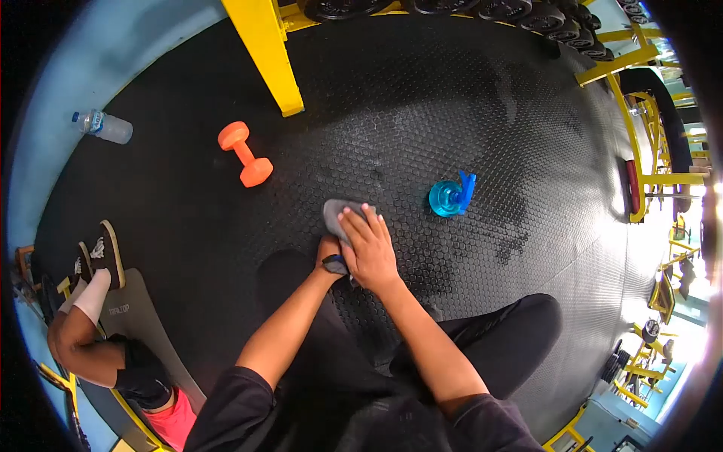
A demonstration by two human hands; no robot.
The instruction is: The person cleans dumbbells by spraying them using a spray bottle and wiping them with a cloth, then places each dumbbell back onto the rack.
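Note:
A grey cloth (pixel 332 214) is between my two hands, above the black floor. My right hand (pixel 369 251) lies over the cloth with its fingers stretched out. Beneath it, my left hand (pixel 327 248) is against the cloth, its fingers hidden; a dark band with a blue part (pixel 334 264) is around that wrist. To the right stands a blue spray bottle (pixel 446 198). An orange dumbbell (pixel 245 155) lies on the floor ahead and to the left.
A clear water bottle (pixel 110 127) lies by the left wall. A yellow rack post (pixel 269 60) stands ahead, with black dumbbells (pixel 503 9) above. Another person's leg (pixel 92 301) is on a grey mat (pixel 147 301) at left. Dark wet-looking patches mark the textured floor (pixel 422 135).

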